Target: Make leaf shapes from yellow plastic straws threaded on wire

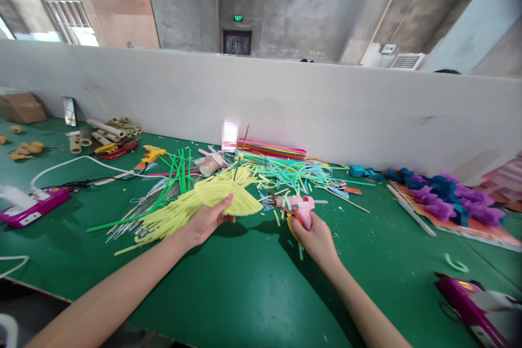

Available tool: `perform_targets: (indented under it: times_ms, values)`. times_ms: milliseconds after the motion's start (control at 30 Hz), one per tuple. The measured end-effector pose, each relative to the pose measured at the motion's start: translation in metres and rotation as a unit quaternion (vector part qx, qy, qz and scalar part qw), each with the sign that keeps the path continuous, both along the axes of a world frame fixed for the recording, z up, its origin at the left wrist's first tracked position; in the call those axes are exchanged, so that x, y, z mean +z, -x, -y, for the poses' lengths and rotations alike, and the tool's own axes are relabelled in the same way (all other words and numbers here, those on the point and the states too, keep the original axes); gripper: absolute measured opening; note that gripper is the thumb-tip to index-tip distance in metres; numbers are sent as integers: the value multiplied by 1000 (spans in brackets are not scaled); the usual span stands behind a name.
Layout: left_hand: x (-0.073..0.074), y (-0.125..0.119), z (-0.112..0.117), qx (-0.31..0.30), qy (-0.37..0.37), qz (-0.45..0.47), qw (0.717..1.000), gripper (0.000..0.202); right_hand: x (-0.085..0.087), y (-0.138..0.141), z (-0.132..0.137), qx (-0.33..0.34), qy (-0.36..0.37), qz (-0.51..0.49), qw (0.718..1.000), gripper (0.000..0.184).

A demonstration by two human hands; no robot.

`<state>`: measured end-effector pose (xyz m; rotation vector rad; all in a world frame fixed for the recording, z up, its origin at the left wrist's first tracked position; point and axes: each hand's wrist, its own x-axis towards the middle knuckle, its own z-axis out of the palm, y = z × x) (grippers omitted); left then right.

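My left hand (pixel 212 221) grips a fan-shaped yellow piece of fuzzy pipe cleaners (pixel 224 198), thumb on top and fingers underneath. In my right hand (pixel 318 236) is a pink glue gun (pixel 299 205), its nozzle pointing left towards the fan's right tip, with a small gap between. A yellow and orange part shows by the right fingers; I cannot tell whether it belongs to the gun. Loose yellow pipe cleaners (pixel 163 217) lie beneath and left of the left hand. A thin dark rod (pixel 242 151) stands up behind the fan.
Green and turquoise pipe cleaners (pixel 289 171) lie behind the hands. To the left are a yellow glue gun (pixel 154 153), bamboo pieces (pixel 108 131) and a purple power strip (pixel 35 206) with cords. Purple and blue fuzzy flowers (pixel 452 196) lie right. A white partition (pixel 367 114) bounds the green table.
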<state>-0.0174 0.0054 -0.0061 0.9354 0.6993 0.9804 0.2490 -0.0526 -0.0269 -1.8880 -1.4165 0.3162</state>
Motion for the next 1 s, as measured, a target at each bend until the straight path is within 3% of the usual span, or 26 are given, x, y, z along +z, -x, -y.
perform_targets:
  times_ms: [200,367,500,667,1000]
  values:
    - [-1,-2,1,-13,-4,-18,1000,45,4,-6,0,-35,1,-22,999,33]
    - [-1,-2,2,-22,-21,-14,999,46,13,-36,-2,-110,-2,41,993,41]
    - [3,-1,5,-35,-10,-13,999,43,17,-81,-5,-191,74,123,971,39]
    - [7,-1,8,-49,0,-10,999,42,8,-125,-5,-202,175,172,948,49]
    - [4,0,7,-52,-4,-15,999,43,0,-124,0,-290,199,189,917,63]
